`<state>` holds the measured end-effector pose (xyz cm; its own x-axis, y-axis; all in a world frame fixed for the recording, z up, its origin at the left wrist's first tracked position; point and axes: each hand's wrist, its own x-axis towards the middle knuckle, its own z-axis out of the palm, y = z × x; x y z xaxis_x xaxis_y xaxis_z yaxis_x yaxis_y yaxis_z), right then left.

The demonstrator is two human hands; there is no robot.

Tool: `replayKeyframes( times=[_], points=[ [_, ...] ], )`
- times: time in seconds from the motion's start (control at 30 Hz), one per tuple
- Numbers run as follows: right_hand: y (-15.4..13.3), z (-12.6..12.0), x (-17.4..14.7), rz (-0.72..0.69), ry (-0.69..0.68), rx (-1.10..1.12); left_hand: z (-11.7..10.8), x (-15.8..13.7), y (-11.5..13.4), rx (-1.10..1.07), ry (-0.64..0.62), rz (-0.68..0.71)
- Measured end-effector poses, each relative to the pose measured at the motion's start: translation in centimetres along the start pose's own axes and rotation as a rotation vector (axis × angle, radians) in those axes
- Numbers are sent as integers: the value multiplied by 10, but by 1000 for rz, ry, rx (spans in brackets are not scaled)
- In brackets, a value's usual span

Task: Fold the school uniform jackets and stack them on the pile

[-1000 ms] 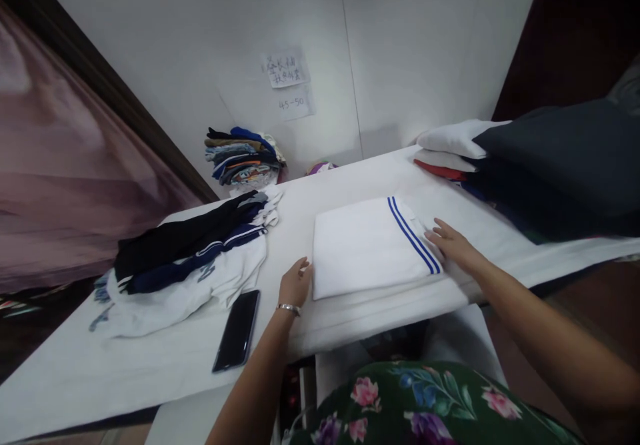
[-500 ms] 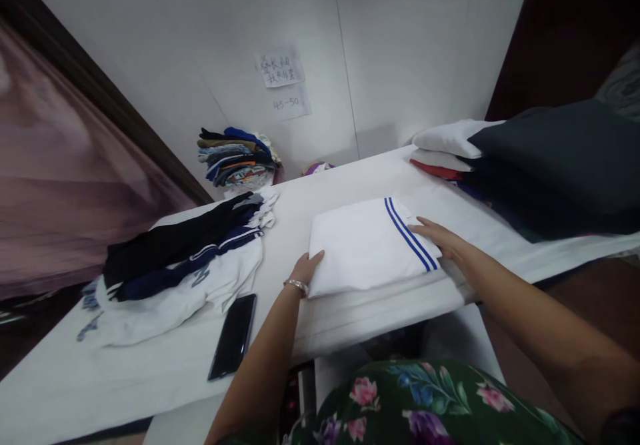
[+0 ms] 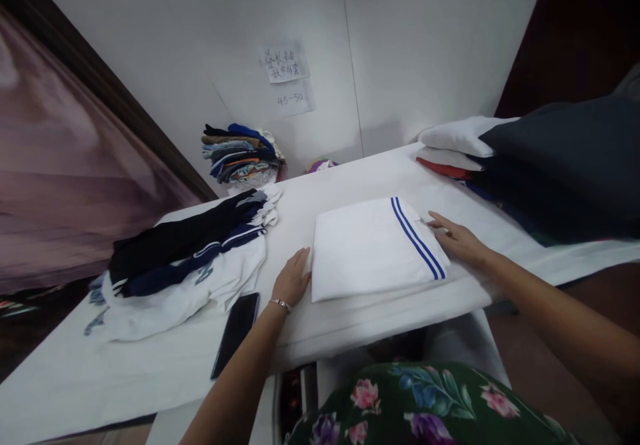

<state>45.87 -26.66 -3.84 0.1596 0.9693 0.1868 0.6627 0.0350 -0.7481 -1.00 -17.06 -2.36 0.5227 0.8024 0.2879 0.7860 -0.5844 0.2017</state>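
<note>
A folded white garment point(image 3: 360, 248) with two blue stripes along its right side lies flat on the white-covered table point(image 3: 345, 181) in front of me. My left hand point(image 3: 293, 277), with a bracelet at the wrist, rests just beside the garment's left edge, its fingers stretched out and holding nothing. On the other side my right hand point(image 3: 457, 239) is at the striped edge, fingers extended and apart. Its fingertips are close to the garment's right edge; whether they touch it I cannot tell.
Loose black, navy and white clothes point(image 3: 185, 258) lie on the left, with a dark phone point(image 3: 236, 331) near them. A stack of folded clothes point(image 3: 243, 155) stands at the back by the wall. Another pile of clothes point(image 3: 560, 165) sits on the right. Handwritten paper notes point(image 3: 287, 65) hang on the wall.
My left hand has let go of the garment's left edge and moved a little left. My right hand has drawn back slightly to the right from the striped edge. The garment stays folded.
</note>
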Motion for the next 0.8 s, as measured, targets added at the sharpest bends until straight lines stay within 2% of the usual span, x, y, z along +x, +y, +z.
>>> replayKeyframes(
  times=[0.13, 0.23, 0.37, 0.47, 0.53, 0.67, 0.8],
  points=[
    [14, -11, 6, -304, -92, -272, 5, 12, -8, 27, 0, 150],
    [10, -13, 18, -437, -168, -352, 8, 24, -8, 34, 5, 225],
    [0, -6, 35, -554, -234, -371, 8, 35, -6, 19, 12, 258],
    [-5, 2, 41, -567, -297, -348, 8, 38, -3, 15, -20, 261],
    [-7, 7, 40, -551, -291, -283, 8, 38, -2, 13, -45, 266],
    [-22, 9, 36, -429, -185, -78, 8, 42, -4, -66, -12, 263],
    [-49, -9, 39, -363, -85, 98, -7, 56, -1, -265, 21, 182]
  ],
)
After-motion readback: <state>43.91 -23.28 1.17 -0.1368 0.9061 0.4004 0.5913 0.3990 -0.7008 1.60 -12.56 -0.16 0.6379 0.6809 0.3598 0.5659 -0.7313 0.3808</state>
